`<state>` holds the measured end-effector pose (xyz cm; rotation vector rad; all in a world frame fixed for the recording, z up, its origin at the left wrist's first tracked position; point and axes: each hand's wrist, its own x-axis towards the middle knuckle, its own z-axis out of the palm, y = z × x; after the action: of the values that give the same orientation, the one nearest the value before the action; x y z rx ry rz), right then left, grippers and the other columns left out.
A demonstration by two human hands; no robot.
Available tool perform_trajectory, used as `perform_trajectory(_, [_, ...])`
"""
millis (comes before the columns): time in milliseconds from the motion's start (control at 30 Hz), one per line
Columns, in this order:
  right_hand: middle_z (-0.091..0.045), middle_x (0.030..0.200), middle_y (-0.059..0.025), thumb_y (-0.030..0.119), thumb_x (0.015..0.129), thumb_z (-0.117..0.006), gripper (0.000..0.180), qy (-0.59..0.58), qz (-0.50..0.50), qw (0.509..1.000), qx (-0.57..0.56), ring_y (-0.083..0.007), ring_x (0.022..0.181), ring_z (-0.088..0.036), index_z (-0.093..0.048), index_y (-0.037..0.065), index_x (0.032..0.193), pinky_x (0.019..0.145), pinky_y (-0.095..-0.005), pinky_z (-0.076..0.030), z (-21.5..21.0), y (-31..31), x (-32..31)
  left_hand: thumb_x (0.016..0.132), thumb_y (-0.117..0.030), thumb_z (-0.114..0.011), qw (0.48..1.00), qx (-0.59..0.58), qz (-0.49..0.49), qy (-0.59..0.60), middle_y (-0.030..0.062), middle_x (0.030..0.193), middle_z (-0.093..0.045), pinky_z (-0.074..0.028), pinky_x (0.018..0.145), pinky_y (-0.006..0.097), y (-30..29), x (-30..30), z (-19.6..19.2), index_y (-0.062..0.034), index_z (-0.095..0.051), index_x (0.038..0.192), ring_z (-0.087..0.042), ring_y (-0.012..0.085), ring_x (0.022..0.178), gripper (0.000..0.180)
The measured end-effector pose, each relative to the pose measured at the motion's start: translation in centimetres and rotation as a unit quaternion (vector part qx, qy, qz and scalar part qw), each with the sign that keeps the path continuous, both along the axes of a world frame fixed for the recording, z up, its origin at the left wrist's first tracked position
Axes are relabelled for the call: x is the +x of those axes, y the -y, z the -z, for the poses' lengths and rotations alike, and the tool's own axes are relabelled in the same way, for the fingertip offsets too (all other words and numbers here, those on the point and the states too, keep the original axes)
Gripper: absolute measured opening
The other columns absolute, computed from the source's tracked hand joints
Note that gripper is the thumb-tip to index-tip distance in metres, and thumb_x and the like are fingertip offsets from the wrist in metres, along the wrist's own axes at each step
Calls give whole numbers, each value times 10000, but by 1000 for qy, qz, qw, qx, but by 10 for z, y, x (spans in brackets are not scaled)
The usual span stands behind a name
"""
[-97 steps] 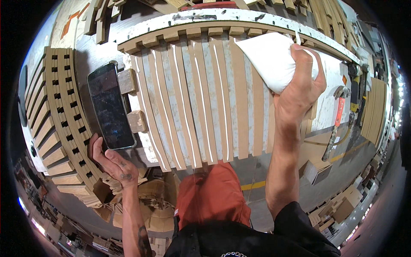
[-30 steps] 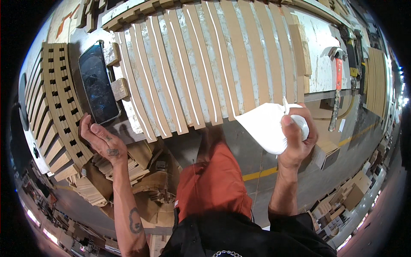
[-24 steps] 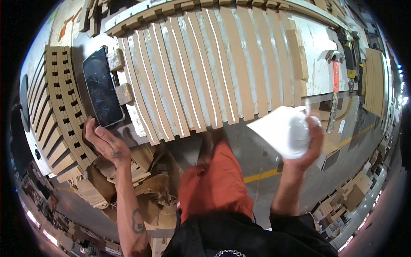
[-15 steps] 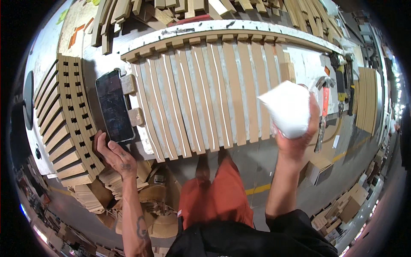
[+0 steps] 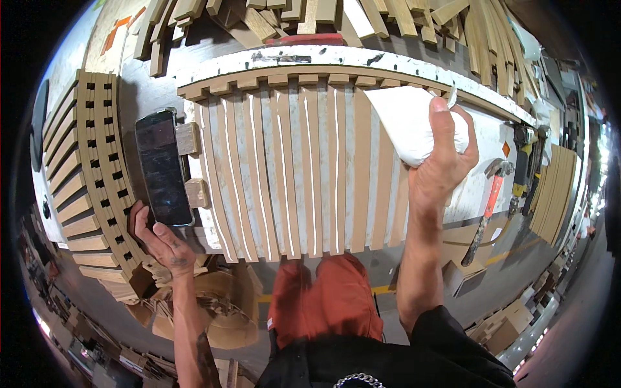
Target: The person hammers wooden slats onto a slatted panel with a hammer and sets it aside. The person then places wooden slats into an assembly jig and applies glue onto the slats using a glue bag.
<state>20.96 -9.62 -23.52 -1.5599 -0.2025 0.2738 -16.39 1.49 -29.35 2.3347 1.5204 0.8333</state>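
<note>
My right hand (image 5: 441, 147) is closed round a plump white piping bag (image 5: 411, 123). The bag's pointed tip is at the far end of a row of parallel wooden slats (image 5: 284, 174), to the right of the lined ones. White beads, looking like glue, run lengthwise down several slats on the left side. The slats' far ends meet a notched wooden rail (image 5: 278, 80). My left hand (image 5: 165, 244) rests with its fingers stretched out at the near table edge, beside the phone (image 5: 165, 169) and a notched slat assembly (image 5: 103, 161), holding nothing.
Two small wooden blocks (image 5: 197, 193) stand between the phone and the slats. A claw hammer (image 5: 493, 197) with an orange handle lies at the right. Loose wood strips (image 5: 401, 19) are heaped at the back. More boards (image 5: 553, 194) are stacked at the far right.
My right hand has carried the white bag away from me and slightly left, to the slats' far ends. The left hand stays at the table edge. The whole view has shifted a little.
</note>
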Motion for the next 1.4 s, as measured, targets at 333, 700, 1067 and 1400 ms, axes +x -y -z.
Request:
perform_trajectory(333, [-661, 836, -103, 127, 833, -733, 215, 24, -19, 1000, -5, -162, 721, -656, -622, -16, 949, 605, -290, -558, 4, 2, 5, 1049, -374, -235, 1000, 4, 6, -23, 200, 1279, -461, -345, 1026, 418, 0, -2, 3, 3, -418, 1249, -452, 313, 1170, 465])
perform_trajectory(700, [-640, 826, -92, 153, 845, -696, 199, 37, -40, 998, -23, -158, 741, -651, -612, 1, 941, 599, -297, -566, -1, 18, 0, 1051, -355, -220, 1000, -3, 2, -21, 190, 1285, -454, -332, 1026, 381, 3, 0, 0, 27, -414, 1241, -449, 285, 1158, 469])
perform_trajectory(1067, [-585, 868, -69, 224, 858, -668, 241, 57, -54, 994, -79, -146, 764, -623, -622, -3, 927, 573, -293, -556, -11, 41, -22, 1049, -411, -252, 1000, -4, 11, 28, 183, 1317, -440, -319, 1048, 385, 3, -1, 2, 15, -407, 1256, -439, 275, 1168, 499])
perform_trajectory(1400, [-578, 881, -62, 219, 843, -657, 233, 84, -41, 990, -109, -155, 731, -608, -625, -6, 894, 576, -292, -533, -15, 68, -37, 1044, -434, -265, 1000, -4, -8, 11, 179, 1310, -458, -332, 1047, 391, 6, -2, 1, -3, -416, 1277, -460, 279, 1180, 513])
